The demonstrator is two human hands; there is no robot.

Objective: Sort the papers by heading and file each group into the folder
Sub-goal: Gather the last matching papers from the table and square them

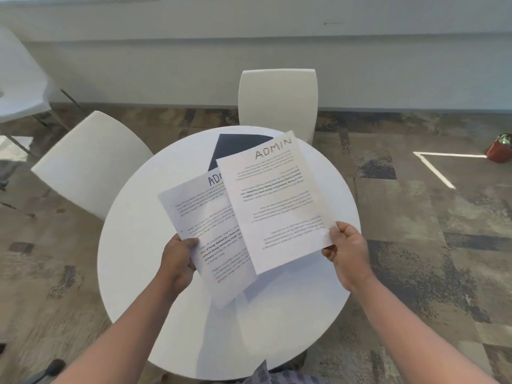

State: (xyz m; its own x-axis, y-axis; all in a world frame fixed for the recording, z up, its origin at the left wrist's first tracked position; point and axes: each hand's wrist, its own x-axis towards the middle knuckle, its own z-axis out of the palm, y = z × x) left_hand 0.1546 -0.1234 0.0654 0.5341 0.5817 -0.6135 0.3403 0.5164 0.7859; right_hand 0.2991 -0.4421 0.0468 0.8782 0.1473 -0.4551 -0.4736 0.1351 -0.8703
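Observation:
I hold two printed sheets above a round white table. My right hand pinches the lower right corner of a sheet headed "ADMIN" in handwriting; its printed text runs upside down. My left hand grips the left edge of a second sheet, whose heading shows only "ADM" before the first sheet covers it. A dark navy folder lies flat at the table's far side, partly hidden behind the papers.
Two white chairs stand at the table, one at the far side and one at the left. Another white table is at the far left. A red object sits on the patterned carpet at the right.

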